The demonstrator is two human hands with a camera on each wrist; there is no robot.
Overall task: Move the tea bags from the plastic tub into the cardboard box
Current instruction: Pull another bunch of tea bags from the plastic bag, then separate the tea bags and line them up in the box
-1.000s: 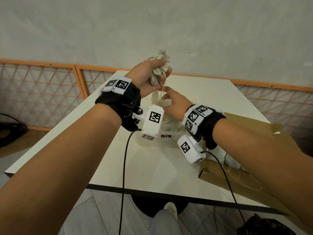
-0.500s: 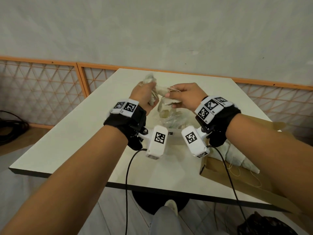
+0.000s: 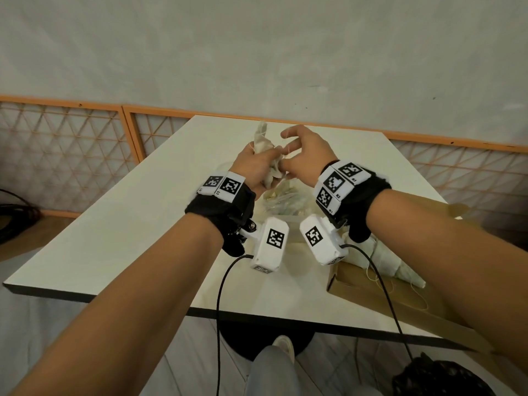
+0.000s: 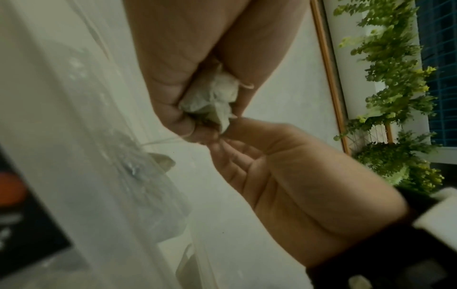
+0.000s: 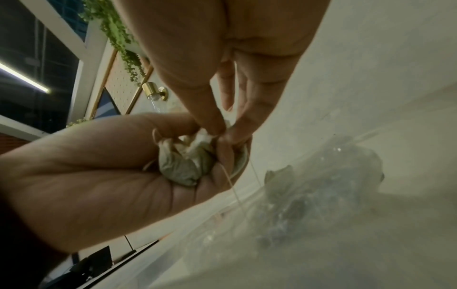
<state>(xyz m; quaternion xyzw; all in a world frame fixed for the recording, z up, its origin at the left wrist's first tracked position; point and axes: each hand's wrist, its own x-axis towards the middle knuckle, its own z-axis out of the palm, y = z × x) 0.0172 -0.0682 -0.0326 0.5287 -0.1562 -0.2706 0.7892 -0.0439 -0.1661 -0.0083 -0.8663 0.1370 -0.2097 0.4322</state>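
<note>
My left hand (image 3: 254, 164) grips a crumpled bunch of pale tea bags (image 3: 264, 144) above the clear plastic tub (image 3: 281, 201); the bunch (image 4: 212, 99) (image 5: 185, 160) fills its curled fingers. My right hand (image 3: 300, 158) pinches a corner of that bunch with thumb and forefinger (image 5: 215, 125). Thin strings (image 5: 235, 187) run from the bunch down into the tub, where more tea bags (image 5: 281, 181) lie. The cardboard box (image 3: 371, 290) lies at the table's right front with several tea bags (image 3: 383, 261) in it.
The white table (image 3: 128, 238) ends at a dark front edge. Orange-framed lattice panels (image 3: 71, 152) stand behind and to the left. Black camera cables (image 3: 220, 310) hang from both wrists. A dark bag (image 3: 440, 378) sits on the floor at lower right.
My left hand came down from its raised position with the bunch of tea bags. My right hand rose from the tub and took hold of the bunch between its fingertips.
</note>
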